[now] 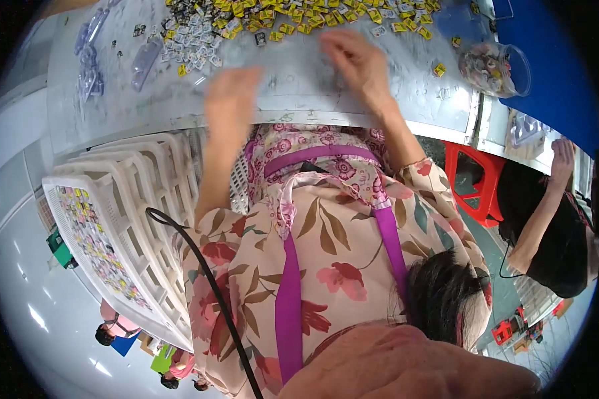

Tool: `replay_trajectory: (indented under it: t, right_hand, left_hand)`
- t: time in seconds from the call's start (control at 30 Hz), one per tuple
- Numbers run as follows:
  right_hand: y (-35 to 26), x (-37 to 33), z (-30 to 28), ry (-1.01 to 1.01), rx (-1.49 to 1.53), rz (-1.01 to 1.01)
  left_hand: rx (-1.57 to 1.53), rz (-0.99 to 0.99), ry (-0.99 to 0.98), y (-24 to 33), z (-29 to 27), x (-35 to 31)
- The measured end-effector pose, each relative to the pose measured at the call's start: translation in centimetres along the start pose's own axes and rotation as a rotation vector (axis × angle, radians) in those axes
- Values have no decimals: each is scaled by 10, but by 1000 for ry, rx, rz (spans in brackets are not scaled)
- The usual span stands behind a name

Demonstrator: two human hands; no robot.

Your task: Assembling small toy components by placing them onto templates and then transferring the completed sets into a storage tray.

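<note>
A heap of small yellow-and-black pieces (299, 13) lies along the far side of the pale work table (293, 100). Left of it spreads a pile of small white-and-grey pieces (192, 48). My left hand (233, 96) is over the table near the white-and-grey pile, its fingers smeared by motion. Just below the yellow heap, my right hand (358, 63) has its fingers bent and drawn together, slightly blurred. Whatever it may hold cannot be made out. One dark piece (260, 38) lies on the table between the hands.
Clear plastic packs (146, 63) lie at the left. A clear tub (496, 70) of mixed pieces stands at the right. Stacked white baskets (106, 193) fill the lower left. A red stool (472, 183) and a co-worker's arm (546, 199) are at the right.
</note>
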State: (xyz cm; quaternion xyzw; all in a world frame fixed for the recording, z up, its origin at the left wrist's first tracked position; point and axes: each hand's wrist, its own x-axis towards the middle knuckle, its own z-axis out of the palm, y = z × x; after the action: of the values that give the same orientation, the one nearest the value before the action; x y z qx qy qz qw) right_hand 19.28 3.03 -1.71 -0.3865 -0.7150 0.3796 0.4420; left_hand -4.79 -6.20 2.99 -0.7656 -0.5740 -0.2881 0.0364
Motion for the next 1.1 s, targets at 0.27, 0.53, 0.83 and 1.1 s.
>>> replay_trajectory:
  t: [0.27, 0.53, 0.83, 1.1]
  right_hand:
    - [25, 12, -67, 193, -696, -143]
    - [32, 10, -56, 140, -753, -106]
    - [27, 11, -54, -24, -493, 1]
    - [5, 12, -37, -103, -329, -61]
  left_hand:
    - [-202, 5, -180, 53, 47, 5]
    - [-196, -440, -16, -31, 60, 38]
    - [-144, -424, -49, -35, 68, 38]
    - [-58, -399, 27, -18, 83, 48]
